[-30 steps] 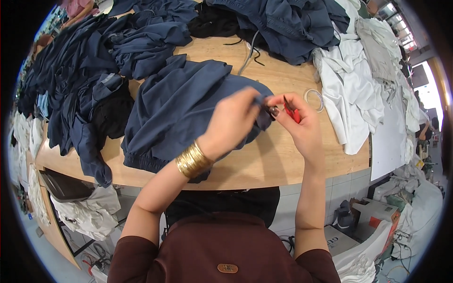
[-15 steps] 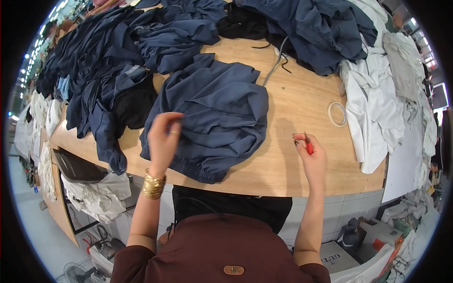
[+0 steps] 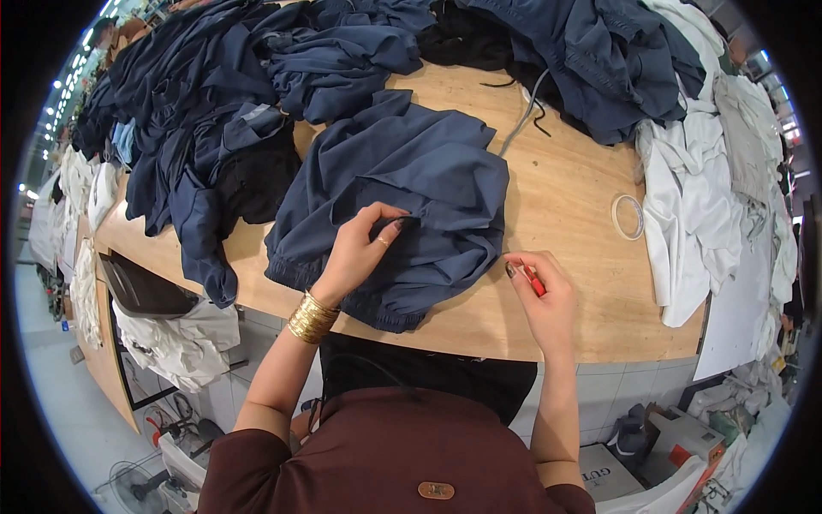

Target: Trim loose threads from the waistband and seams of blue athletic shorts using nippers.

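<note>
A navy blue garment (image 3: 402, 188) lies crumpled on the wooden table (image 3: 565, 214) in front of me. My left hand (image 3: 360, 248), with gold bangles at the wrist, pinches a fold of that garment near its middle. My right hand (image 3: 544, 295) rests on the table just right of the garment and holds small red snips (image 3: 533, 279) between its fingers.
A pile of dark blue clothes (image 3: 214, 111) covers the table's left and back. White garments (image 3: 711, 206) lie along the right side, with a roll of clear tape (image 3: 628, 216) beside them. A dark cord (image 3: 522, 120) trails at the back.
My hands were together over the garment a second ago; they separated. The left hand moved back onto the fabric and now grips a fold, and the right hand with the snips dropped to the table.
</note>
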`<state>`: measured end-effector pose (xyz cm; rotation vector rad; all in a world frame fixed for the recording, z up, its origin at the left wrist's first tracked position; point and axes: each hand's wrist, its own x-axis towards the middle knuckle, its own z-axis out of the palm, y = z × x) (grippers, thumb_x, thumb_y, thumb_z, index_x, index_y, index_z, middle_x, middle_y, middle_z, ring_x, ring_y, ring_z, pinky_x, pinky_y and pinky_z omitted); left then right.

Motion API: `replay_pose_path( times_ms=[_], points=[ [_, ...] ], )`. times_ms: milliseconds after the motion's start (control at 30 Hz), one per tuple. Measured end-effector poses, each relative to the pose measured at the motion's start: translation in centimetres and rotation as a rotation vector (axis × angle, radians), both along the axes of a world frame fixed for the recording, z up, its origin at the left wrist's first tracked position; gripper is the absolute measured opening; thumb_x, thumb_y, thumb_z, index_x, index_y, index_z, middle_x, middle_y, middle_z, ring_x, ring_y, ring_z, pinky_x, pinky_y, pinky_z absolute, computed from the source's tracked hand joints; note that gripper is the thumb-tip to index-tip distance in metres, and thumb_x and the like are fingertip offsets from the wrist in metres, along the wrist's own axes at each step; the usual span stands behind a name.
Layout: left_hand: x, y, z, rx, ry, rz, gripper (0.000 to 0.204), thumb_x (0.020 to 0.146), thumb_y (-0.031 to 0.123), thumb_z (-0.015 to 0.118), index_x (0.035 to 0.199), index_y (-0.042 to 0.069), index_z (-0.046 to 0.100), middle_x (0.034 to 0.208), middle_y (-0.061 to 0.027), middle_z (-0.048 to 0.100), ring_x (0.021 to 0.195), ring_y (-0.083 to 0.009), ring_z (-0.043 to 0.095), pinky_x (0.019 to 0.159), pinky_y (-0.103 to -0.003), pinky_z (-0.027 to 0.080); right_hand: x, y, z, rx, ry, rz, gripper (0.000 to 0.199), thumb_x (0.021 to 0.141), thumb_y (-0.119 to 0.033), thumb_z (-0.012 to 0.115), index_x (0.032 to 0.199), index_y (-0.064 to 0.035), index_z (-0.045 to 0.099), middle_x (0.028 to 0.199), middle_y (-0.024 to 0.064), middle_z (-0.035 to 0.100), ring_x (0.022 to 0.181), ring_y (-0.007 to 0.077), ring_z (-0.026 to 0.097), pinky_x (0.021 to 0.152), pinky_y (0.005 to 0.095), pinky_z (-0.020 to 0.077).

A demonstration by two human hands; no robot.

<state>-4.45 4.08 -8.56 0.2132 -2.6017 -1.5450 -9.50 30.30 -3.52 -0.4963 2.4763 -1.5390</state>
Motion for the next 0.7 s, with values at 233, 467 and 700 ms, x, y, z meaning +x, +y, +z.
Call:
replay_pose_path(
  times_ms=[233, 467, 700],
  points=[
    [-1.3, 3.4, -0.8, -0.265, 0.119, 0.037, 0.046, 0.07, 0.023, 0.073, 0.111, 0.008, 0.058, 0.109, -0.0093, 0.053, 0.1, -0.0273, 0.048, 0.085, -0.035, 0.041, -0.3, -2.7, 0.9, -0.087, 0.133, 0.114, 0.023, 0.074, 0.007, 0.061, 0.095, -0.0025, 0.061, 0.086, 0.0101, 0.059, 0.076, 0.0206, 0.061, 0.066, 0.028, 0.0472],
    [-1.7, 3.1, -1.9, -0.131, 0.253, 0.093, 0.016, 0.077, 0.009, 0.066, 0.092, 0.004, 0.062, 0.084, -0.0055, 0.062, 0.081, -0.0207, 0.055, 0.076, -0.029, 0.042, 0.2, -2.1, 0.7, -0.036, 0.143, 0.124, 0.023, 0.074, 0.006, 0.061, 0.095, -0.0025, 0.061, 0.084, 0.0097, 0.058, 0.073, 0.0199, 0.06, 0.065, 0.0266, 0.0463],
    [-0.5, 4.0, 6.6, 0.276, 0.101, -0.216, 0.007, 0.086, 0.004, 0.058, 0.089, -0.002, 0.055, 0.081, -0.0018, 0.059, 0.075, -0.0058, 0.054, 0.07, -0.02, 0.044, -0.1, -3.0, 4.3, -0.224, -0.111, 0.156, 0.027, 0.075, 0.001, 0.067, 0.101, -0.005, 0.063, 0.076, 0.004, 0.052, 0.063, 0.0102, 0.046, 0.06, 0.0225, 0.0411]
  ],
)
